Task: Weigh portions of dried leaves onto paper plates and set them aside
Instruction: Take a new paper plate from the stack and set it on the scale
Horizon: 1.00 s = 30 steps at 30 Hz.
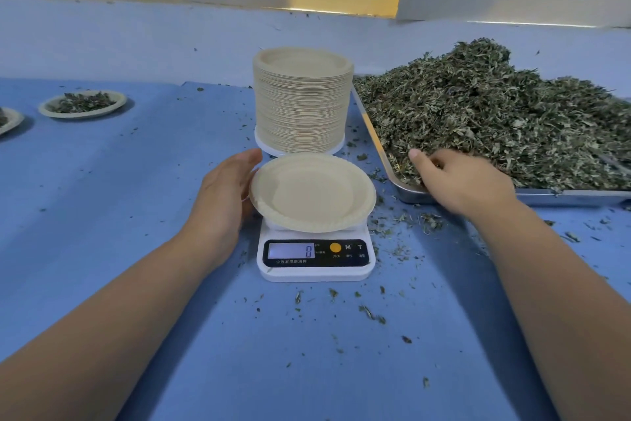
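One filled plate (83, 103) sat aside at the worktop's (136, 250) far left, and another (8, 120) was cut off by the frame. An empty plate (312, 193) rested on the scale (316, 255), which read zero. The left hand (225, 195) lay flat against its rim. The right hand (457, 178) reached into the leaves (495, 113), fingers buried, grip unclear.

Soft, even daylight (wide-angle edge warping)

- Blue-covered table (136, 198), strewn with leaf crumbs (370, 313).
- Centre: white scale (316, 272), plate stack (303, 103) behind it.
- Right: steel tray (580, 196).
- Far left: two filled plates (85, 115).
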{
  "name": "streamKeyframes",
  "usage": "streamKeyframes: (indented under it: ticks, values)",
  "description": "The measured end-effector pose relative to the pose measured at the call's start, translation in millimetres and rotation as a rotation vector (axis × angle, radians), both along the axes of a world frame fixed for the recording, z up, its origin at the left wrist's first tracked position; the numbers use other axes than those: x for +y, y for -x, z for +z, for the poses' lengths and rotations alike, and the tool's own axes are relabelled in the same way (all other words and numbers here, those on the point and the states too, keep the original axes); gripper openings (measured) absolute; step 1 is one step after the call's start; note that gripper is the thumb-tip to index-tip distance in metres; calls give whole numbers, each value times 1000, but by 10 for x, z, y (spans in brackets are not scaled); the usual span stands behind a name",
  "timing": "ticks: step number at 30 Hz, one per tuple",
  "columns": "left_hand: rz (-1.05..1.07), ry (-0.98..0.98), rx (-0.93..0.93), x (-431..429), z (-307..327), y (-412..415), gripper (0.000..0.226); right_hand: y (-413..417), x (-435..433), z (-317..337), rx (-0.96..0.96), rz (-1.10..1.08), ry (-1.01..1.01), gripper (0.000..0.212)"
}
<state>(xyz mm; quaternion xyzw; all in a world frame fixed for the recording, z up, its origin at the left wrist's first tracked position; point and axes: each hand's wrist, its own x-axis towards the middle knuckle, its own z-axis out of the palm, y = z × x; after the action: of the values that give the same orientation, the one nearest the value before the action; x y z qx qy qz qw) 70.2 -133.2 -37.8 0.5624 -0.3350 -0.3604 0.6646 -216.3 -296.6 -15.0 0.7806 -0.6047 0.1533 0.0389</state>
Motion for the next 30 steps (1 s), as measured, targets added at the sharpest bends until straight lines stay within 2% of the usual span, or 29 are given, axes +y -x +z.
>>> streamKeyframes:
  ticks: [2, 4, 10, 13, 18, 21, 23, 27, 30]
  values:
    - [-6, -21, 26, -8, 4, 18, 35, -9, -25, -32, 77, -40, -101, 93]
    - [22, -35, 42, -14, 3, 17, 34, -23, -14, -40, 83, -15, -104, 94]
    - [32, -42, 64, -19, -21, -1, 36, -23, 33, -15, -87, 43, 75, 69]
    - [46, -45, 69, -32, -37, -17, 38, -51, 20, 25, -176, 71, 96, 60]
    - [42, -56, 28, -48, -53, -26, 35, -209, -192, 47, -65, 62, -204, 52]
    - [43, -63, 49, -55, -61, -37, 39, -287, -320, 104, -31, 63, -220, 55]
    - [44, -62, 56, -51, -63, -44, 32, -294, -365, 155, 16, 30, -206, 62]
    - [41, -72, 43, -52, -61, -42, 28, -325, -346, 204, 129, 36, -414, 71]
    - [36, -73, 31, -54, -67, -59, 30, -403, -274, 309, 124, 112, -432, 70]
